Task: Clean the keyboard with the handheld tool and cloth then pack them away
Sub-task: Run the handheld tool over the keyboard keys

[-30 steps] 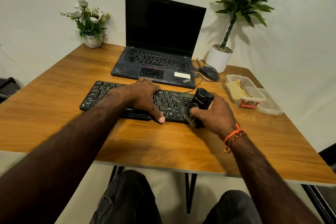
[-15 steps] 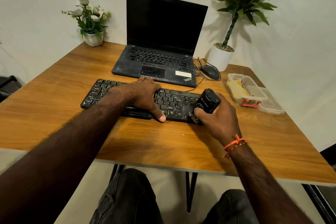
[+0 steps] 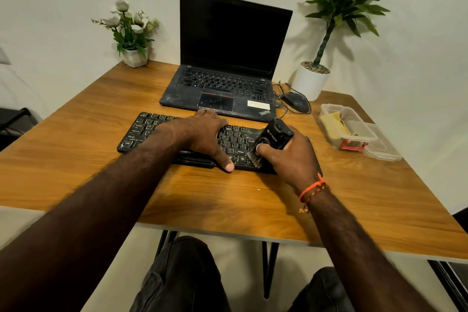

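Left hand (image 3: 202, 134) spread flat across the keyboard (image 3: 141, 129). Right hand (image 3: 291, 157), fingers curled, grips the handheld tool (image 3: 274, 135), bristles on the keyboard's right end.

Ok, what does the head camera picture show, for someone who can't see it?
A person's right hand brushes a black keyboard with a small black handheld cleaner while the left hand rests on the keys. Behind on the wooden table sits an open black laptop.
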